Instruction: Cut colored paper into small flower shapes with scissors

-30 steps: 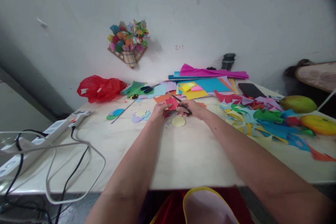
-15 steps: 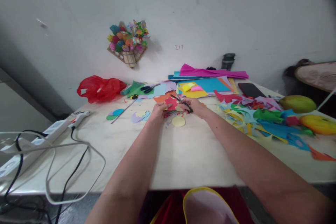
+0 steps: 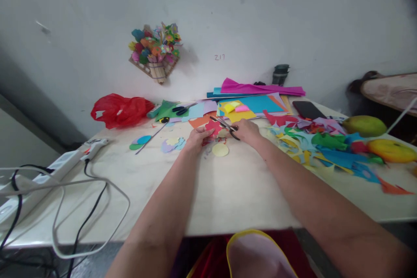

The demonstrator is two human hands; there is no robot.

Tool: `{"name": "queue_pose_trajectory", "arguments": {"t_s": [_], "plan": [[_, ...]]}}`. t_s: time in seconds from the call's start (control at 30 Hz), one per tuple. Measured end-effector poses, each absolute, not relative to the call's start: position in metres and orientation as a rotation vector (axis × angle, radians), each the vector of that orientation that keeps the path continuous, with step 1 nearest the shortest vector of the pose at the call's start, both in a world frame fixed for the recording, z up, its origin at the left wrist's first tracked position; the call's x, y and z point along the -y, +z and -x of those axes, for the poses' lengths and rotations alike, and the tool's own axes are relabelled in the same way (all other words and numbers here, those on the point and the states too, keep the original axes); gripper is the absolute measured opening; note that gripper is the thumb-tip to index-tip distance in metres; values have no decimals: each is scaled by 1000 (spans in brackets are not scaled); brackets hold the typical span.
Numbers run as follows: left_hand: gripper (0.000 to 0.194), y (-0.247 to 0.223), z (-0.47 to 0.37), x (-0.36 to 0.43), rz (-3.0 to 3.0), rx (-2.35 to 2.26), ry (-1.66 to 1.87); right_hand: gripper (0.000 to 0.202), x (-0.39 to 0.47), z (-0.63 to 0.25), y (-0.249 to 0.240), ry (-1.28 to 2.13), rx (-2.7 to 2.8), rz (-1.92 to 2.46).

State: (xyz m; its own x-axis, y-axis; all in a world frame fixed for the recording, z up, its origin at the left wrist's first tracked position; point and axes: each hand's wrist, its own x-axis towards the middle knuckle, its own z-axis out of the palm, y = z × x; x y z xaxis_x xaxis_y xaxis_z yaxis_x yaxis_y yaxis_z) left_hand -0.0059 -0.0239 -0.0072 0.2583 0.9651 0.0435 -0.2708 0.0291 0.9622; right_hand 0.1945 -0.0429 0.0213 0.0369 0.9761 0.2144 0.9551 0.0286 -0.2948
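My left hand (image 3: 196, 138) pinches a red scalloped paper piece (image 3: 214, 128) over the middle of the table. In my right hand (image 3: 245, 130) are dark-handled scissors (image 3: 224, 124), their blades pointing left over the red paper's upper right edge. A pale yellow paper circle (image 3: 220, 150) lies just below the hands. Left of my left hand rest pale scalloped paper shapes (image 3: 173, 144), and farther left are blue and green circles (image 3: 143, 140). Small bits under the hands are too blurred to tell.
Coloured sheets (image 3: 260, 105) lie behind the hands. Paper scraps (image 3: 335, 152), mangoes (image 3: 365, 126) and a phone (image 3: 309, 110) are at right. At left are a red bag (image 3: 121, 110) and a power strip (image 3: 48, 178) with cables.
The scissors' blades now show more clearly, and my right hand has shifted slightly right, away from the red paper. The whole view has moved a little.
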Motion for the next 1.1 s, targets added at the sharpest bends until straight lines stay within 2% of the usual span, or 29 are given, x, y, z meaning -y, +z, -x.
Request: {"name": "queue_pose_trajectory", "arguments": {"t_s": [0.23,0.33,0.57,0.7,0.77,0.9,1.1], "plan": [[32,-7,5,26,-1158,-799,1131,47,31,-202,6,307,2052,1832],[33,-9,5,26,-1199,-798,1133,44,27,-204,3,397,2105,1728],[35,-14,4,23,-1261,-842,1144,37,25,-210,26,562,2281,1667],[40,-12,3,25,-1209,-889,1140,22,29,-209,30,559,2007,1718],[42,-10,2,27,-1200,-892,1128,16,32,-204,26,573,1726,1602],[42,-6,1,31,-1244,-953,1089,26,41,-190,13,847,1248,1321],[44,-6,3,30,-1342,-953,988,27,46,-180,4,1036,1126,1154]]}}
